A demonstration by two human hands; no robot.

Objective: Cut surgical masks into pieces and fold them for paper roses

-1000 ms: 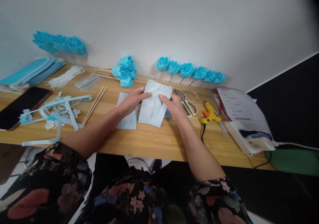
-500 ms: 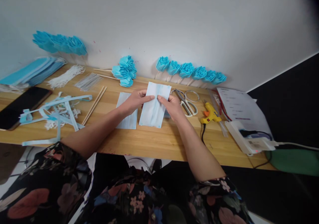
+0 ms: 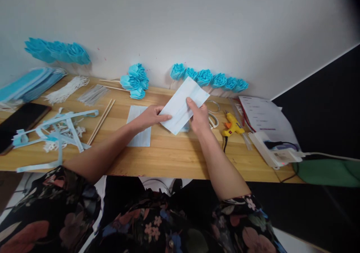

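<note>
Pale-blue sheet's (image 3: 181, 107) pinched by the left hand (image 3: 149, 118) and right hand (image 3: 200, 119), held tilted above the wooden table (image 3: 168, 159). Scissors (image 3: 216, 122) are partly blocked by the right hand, a glue gun's (image 3: 234, 125) parked nearby, and blue flowers (image 3: 204, 77) are kinda overlapped by the sheet.

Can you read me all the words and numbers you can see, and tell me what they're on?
No words or numbers can be read here.
White paper: lines of print, too small and blurred to read.
Yellow glue gun: small dark marks, too small to tell if they're letters.
Black phone: dark screen, no text visible.
Pale blue sheet in both hands: no writing visible.
</note>
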